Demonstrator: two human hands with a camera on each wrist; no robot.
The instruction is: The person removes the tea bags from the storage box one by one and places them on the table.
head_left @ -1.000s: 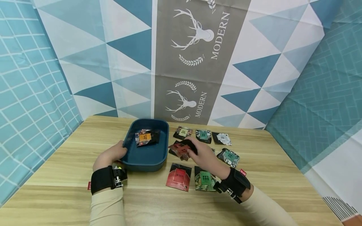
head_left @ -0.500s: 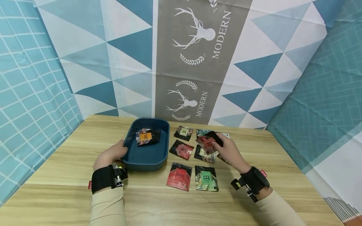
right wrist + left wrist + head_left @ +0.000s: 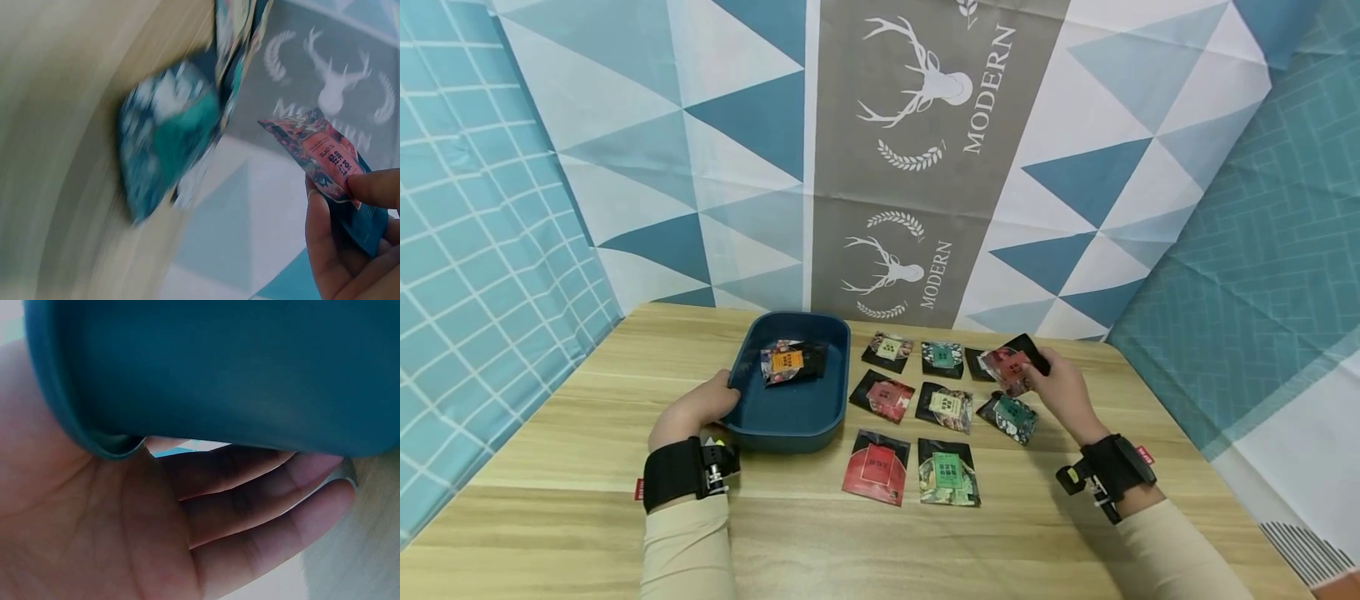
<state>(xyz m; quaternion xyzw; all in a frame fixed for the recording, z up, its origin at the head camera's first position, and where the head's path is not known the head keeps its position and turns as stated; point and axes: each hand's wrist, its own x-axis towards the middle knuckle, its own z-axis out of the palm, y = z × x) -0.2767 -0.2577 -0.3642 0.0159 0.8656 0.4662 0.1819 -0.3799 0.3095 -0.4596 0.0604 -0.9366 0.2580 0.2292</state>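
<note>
My right hand (image 3: 1063,396) pinches a red and black sachet (image 3: 1011,367) between thumb and fingers. In the right wrist view this sachet (image 3: 328,159) is tilted in the air, with small print on its pink label. It overlaps another packet behind it in the head view. A packet with a green label (image 3: 1011,417) lies just below. At the left, my left hand (image 3: 700,408) holds the side of a dark blue tub (image 3: 790,437), fingers along its outer wall (image 3: 219,381). Inside the tub rests a packet with an orange label (image 3: 786,362).
Other flat packets lie in loose rows on the wooden table (image 3: 820,542): a yellow-labelled one (image 3: 887,350), a red one (image 3: 876,468), a green one (image 3: 947,472) and several more. A patterned cloth (image 3: 895,167) hangs behind the table.
My right hand has carried the red and black sachet rightward over the packets, uncovering those at the middle. My left hand and the tub have stayed in place.
</note>
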